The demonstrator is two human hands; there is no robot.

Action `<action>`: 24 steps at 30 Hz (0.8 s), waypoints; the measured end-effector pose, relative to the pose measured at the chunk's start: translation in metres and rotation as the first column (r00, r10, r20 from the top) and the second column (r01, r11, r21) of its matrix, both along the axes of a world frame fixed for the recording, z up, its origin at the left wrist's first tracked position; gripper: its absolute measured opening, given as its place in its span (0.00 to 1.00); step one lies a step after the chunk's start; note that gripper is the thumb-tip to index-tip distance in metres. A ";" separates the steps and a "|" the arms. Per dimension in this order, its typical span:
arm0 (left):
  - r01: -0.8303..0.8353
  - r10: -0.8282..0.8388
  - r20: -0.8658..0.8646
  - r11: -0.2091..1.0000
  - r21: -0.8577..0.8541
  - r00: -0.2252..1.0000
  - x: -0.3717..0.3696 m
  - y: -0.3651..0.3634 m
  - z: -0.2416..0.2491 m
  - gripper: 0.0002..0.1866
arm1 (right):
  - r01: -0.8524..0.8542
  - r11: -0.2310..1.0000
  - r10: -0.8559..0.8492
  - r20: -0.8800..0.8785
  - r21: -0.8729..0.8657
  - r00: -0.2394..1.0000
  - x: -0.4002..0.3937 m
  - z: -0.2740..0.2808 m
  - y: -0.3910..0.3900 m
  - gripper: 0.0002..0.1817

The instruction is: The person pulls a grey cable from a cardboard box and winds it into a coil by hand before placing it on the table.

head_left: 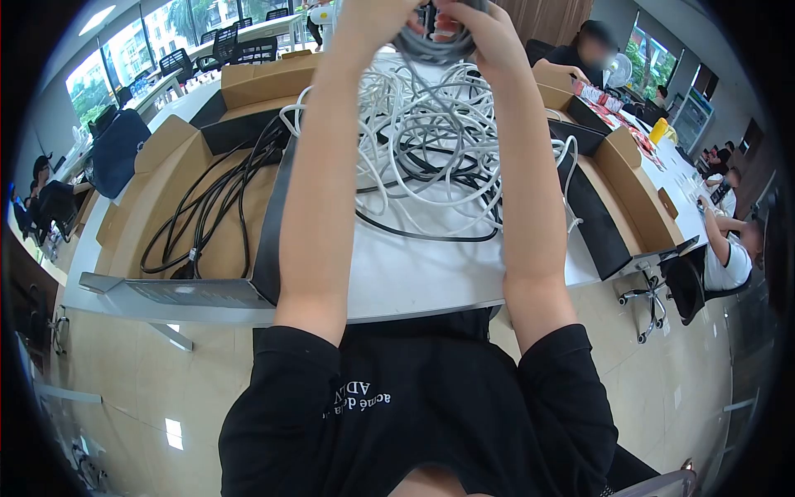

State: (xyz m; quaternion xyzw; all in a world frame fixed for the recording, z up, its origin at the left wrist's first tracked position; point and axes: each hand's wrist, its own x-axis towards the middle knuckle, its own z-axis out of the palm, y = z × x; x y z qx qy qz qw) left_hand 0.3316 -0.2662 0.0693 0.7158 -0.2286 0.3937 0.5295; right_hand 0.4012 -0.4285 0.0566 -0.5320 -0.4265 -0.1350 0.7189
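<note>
Both my arms reach forward to the top edge of the view. My left hand [387,18] and my right hand [489,33] are closed round a coiled grey cable [435,51], held up above the table. Below and behind it lies a tangled heap of white, grey and black cables [431,141] on the white table [414,286]. A strand of grey cable hangs from the coil towards the heap. The tops of my hands are cut off by the frame.
An open cardboard box [178,153] with black cables [217,199] stands at left. Another open box [633,195] stands at right. A person [584,54] sits across the table; another in white [729,261] sits at far right. A yellow bottle [658,131] stands on the right.
</note>
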 end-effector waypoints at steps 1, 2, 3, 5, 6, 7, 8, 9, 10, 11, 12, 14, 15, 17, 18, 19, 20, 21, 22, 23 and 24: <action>0.015 -0.005 -0.090 0.994 0.110 0.996 -0.020 0.007 0.003 0.22 | 0.048 0.986 -0.041 0.051 -0.157 0.998 -0.007 0.003 -0.006 0.10; 0.040 0.000 -0.180 0.975 0.218 0.984 -0.039 0.008 0.005 0.22 | 0.160 0.930 -0.088 0.221 -0.332 0.971 -0.013 0.006 -0.009 0.14; -0.026 0.118 -0.238 0.934 0.356 0.964 -0.054 0.005 0.007 0.24 | 0.290 0.832 -0.098 0.390 -0.472 0.916 -0.017 0.009 -0.011 0.18; -0.064 0.251 -0.277 0.837 0.543 0.928 -0.053 0.005 0.009 0.26 | 0.576 0.609 -0.089 0.674 -0.545 0.733 -0.032 0.006 -0.011 0.22; -0.074 0.319 -0.286 0.774 0.628 0.904 -0.055 0.004 0.010 0.27 | 0.571 0.617 -0.112 0.658 -0.542 0.744 -0.034 0.004 -0.010 0.22; -0.030 0.295 -0.418 0.845 0.534 0.859 -0.056 -0.001 0.010 0.31 | 0.568 0.624 -0.135 0.641 -0.537 0.755 -0.035 0.003 -0.008 0.22; -0.076 0.281 -0.344 0.861 0.504 0.896 -0.054 -0.001 0.009 0.33 | 0.565 0.631 -0.160 0.624 -0.531 0.765 -0.035 0.003 -0.008 0.22; -0.119 0.268 -0.266 0.875 0.469 0.926 -0.050 -0.001 0.006 0.34 | 0.451 0.618 -0.134 0.478 -0.644 0.868 -0.027 0.008 -0.011 0.22; -0.157 0.256 -0.185 0.890 0.429 0.949 -0.047 -0.002 0.005 0.35 | 0.350 0.730 -0.109 0.406 -0.587 0.907 -0.024 0.009 -0.012 0.17; -0.174 0.253 -0.189 0.918 0.356 0.949 -0.051 -0.009 0.006 0.41 | 0.244 0.824 -0.070 0.336 -0.512 0.939 -0.022 0.007 -0.013 0.12; -0.197 0.254 -0.145 0.926 0.322 0.956 -0.048 -0.012 0.006 0.41 | 0.136 0.898 -0.020 0.268 -0.419 0.963 -0.019 0.005 -0.013 0.07; -0.235 0.258 -0.059 0.939 0.251 0.964 -0.035 -0.016 0.003 0.43 | 0.122 0.956 -0.082 0.158 -0.268 0.984 -0.003 0.003 -0.011 0.05; -0.361 0.325 0.177 0.902 0.237 0.929 -0.030 -0.019 -0.002 0.45 | 0.070 0.976 -0.056 0.073 -0.206 0.996 0.007 0.004 -0.013 0.05; -0.333 0.320 0.093 0.913 0.234 0.943 -0.035 -0.023 -0.002 0.45 | 0.058 0.992 -0.073 -0.138 -0.110 0.988 0.019 0.005 -0.016 0.06; -0.321 0.318 0.051 0.918 0.231 0.947 -0.038 -0.026 -0.002 0.46 | -0.061 0.998 0.057 -0.225 -0.010 0.973 0.027 0.004 -0.017 0.07; -0.345 0.323 0.138 0.919 0.188 0.936 -0.012 -0.022 -0.006 0.41 | -0.171 0.980 0.193 -0.295 0.098 0.936 0.038 0.003 -0.018 0.07; -0.237 0.224 0.108 0.963 0.128 0.969 -0.009 -0.027 -0.006 0.39 | -0.269 0.939 0.330 -0.348 0.213 0.877 0.038 0.004 -0.018 0.08; -0.126 0.121 0.084 0.990 0.065 0.989 -0.005 -0.033 -0.006 0.37 | -0.283 0.911 0.381 -0.351 0.299 0.855 0.034 0.002 -0.016 0.09; -0.014 0.014 0.066 1.000 -0.002 0.998 -0.001 -0.040 -0.006 0.34 | -0.384 0.871 0.476 -0.332 0.306 0.815 0.038 -0.001 -0.015 0.10; -0.126 0.129 0.093 0.991 -0.036 0.987 0.001 -0.045 -0.007 0.29 | -0.479 0.820 0.565 -0.311 0.312 0.764 0.048 -0.007 -0.014 0.10; -0.138 0.142 0.155 0.990 -0.036 0.978 0.010 -0.042 -0.009 0.28 | -0.568 0.760 0.647 -0.291 0.315 0.705 0.050 -0.009 -0.013 0.11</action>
